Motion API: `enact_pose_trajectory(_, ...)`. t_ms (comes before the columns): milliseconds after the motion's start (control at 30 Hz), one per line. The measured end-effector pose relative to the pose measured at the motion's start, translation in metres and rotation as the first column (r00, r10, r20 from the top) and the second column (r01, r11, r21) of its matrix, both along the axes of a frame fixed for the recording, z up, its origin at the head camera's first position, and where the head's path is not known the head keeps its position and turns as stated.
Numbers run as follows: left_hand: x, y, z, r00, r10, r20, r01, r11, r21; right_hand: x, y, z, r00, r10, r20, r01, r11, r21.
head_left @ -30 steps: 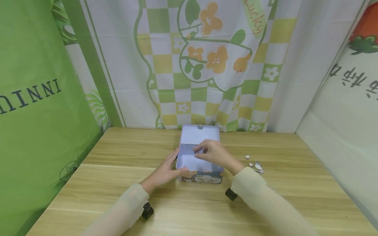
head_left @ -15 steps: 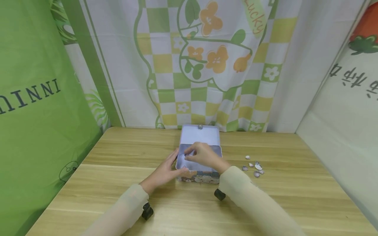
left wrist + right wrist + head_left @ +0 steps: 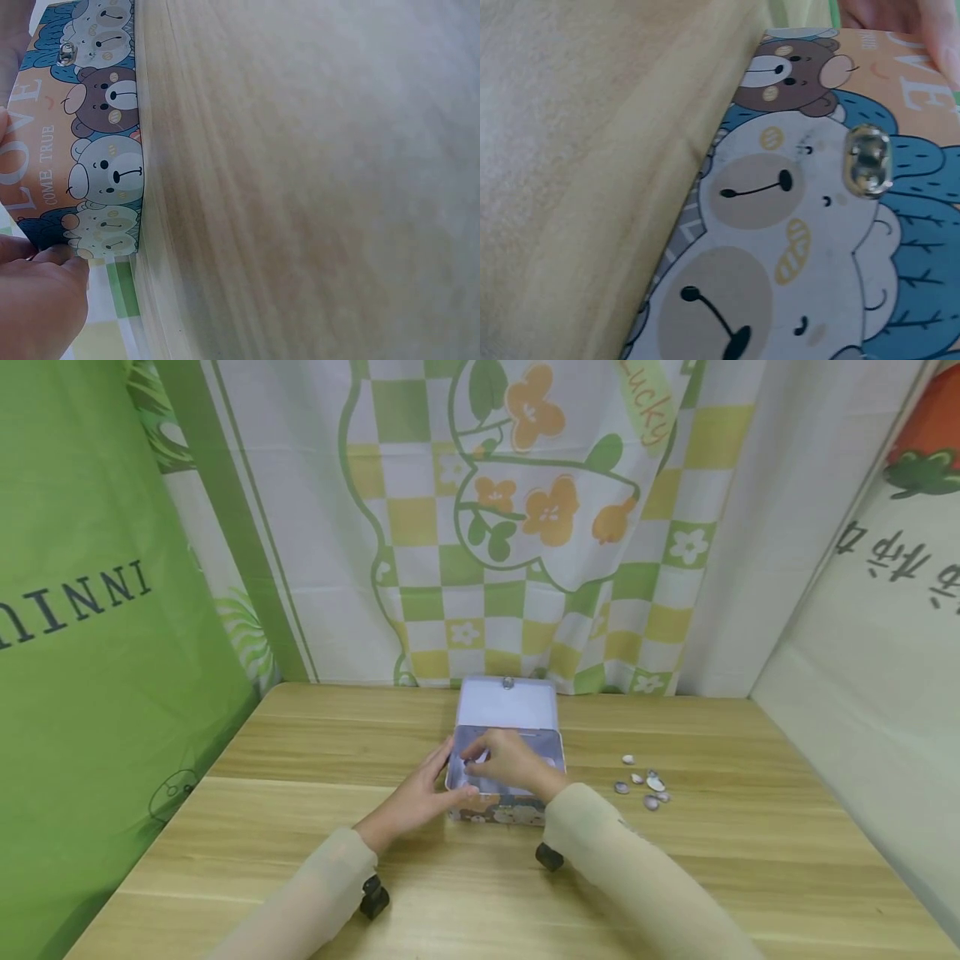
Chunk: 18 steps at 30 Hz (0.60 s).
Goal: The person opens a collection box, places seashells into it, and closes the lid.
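An open tin box (image 3: 507, 811) with cartoon bears on its front stands on the table, its lid (image 3: 507, 703) tipped back. At its front left corner, my left hand (image 3: 420, 793) holds it, with the thumb at the front rim and the fingers along the left side. Inside the opening, my right hand (image 3: 506, 760) pinches a small, dark-edged shell (image 3: 468, 762), mostly covered by the fingertips. In the left wrist view the fingers (image 3: 45, 292) bend against the tin's side. The right wrist view shows the tin's metal clasp (image 3: 868, 160); the pinching fingertips are out of that view.
Several small shells (image 3: 656, 783) lie on the wooden table (image 3: 720, 860) to the right of the tin. A patterned curtain (image 3: 540, 610) hangs behind the table's back edge. Green cloth (image 3: 112, 693) hangs on the left, pale cloth (image 3: 862, 693) on the right.
My right hand has moved left and slightly down into the tin, still pinching the shell. More shells on the table show from behind the sleeve. The left hand has stayed in place.
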State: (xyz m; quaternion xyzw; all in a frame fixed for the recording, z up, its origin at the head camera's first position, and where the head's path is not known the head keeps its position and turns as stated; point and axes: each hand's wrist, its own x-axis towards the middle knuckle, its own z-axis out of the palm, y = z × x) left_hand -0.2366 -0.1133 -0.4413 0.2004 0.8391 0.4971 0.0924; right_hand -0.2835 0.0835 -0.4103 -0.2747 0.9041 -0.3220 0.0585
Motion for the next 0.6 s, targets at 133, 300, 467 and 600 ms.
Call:
enact_pose_trajectory(133, -0.0003, 0.0002, -0.0006, 1.0, -0.004, 0.003, 0.004, 1.0, 0.001, -0.0003, -0.0012, -0.0027, 1.0, -0.021, 0.01, 0.021, 1.0, 0.016)
enact_pose_trajectory(300, -0.0002, 0.0003, -0.0011, 1.0, -0.012, 0.0, 0.012, 1.0, 0.006, -0.0013, -0.0005, -0.0047, 1.0, -0.025, 0.009, 0.025, 0.999, 0.025)
enact_pose_trajectory(467, -0.0011, 0.0001, -0.0021, 1.0, -0.012, -0.009, 0.012, 1.0, -0.004, -0.0016, 0.0008, -0.0034, 1.0, -0.015, -0.012, 0.015, 0.999, 0.029)
enact_pose_trajectory(600, -0.0019, 0.0002, -0.0032, 1.0, -0.013, -0.008, 0.013, 1.0, -0.002, -0.0008, 0.0028, -0.0007, 1.0, -0.003, -0.013, 0.003, 1.0, 0.022)
